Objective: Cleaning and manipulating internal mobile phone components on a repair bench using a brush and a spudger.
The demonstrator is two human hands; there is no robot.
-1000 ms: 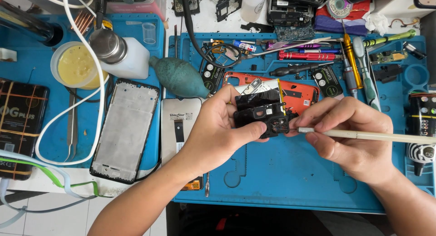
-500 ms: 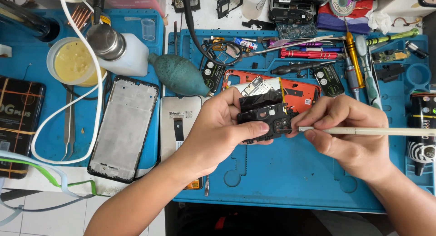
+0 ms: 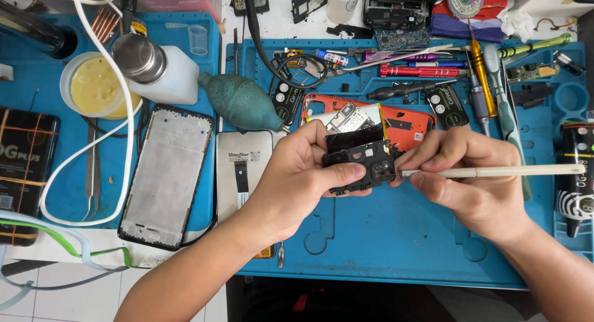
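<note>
A black camera-frame part (image 3: 359, 164) is showing against the blue mat (image 3: 396, 248); a cream stick (image 3: 495, 171), orange back cover (image 3: 405, 125) and teal blower (image 3: 241, 102) are lying farther off.

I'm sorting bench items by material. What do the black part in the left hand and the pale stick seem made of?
Black part: likely moulded plastic, matte, with cut-outs and thin edges. Pale stick in the right hand: cream, dull and smooth, probably plastic or wood; I can't tell which.
</note>
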